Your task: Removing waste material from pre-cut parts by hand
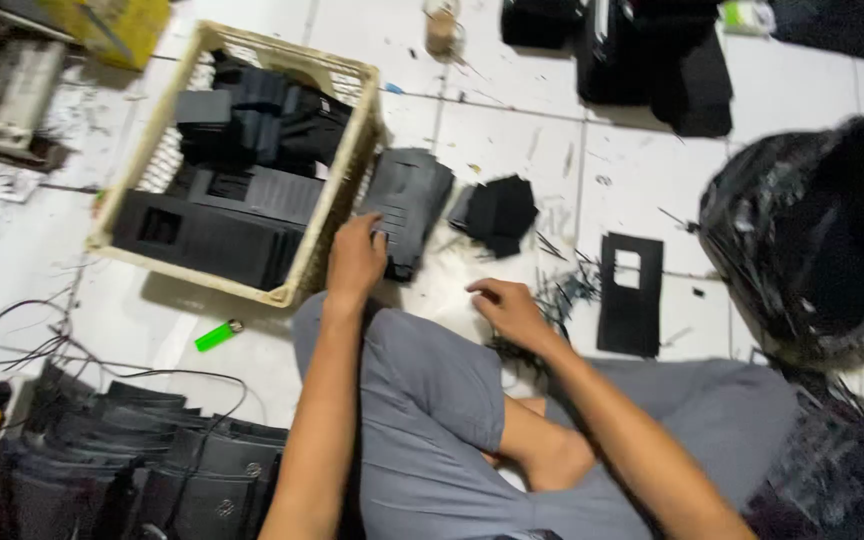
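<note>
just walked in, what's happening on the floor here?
A person sits on the tiled floor. Their left hand rests on a black plastic panel leaning beside a cream crate full of similar panels. The right hand hovers low, empty, near black offcuts. A green lighter lies nearby.

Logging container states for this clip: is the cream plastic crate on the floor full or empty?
Largely full. The crate holds stacked black flat panels that reach about to its rim, hiding its bottom.
</note>
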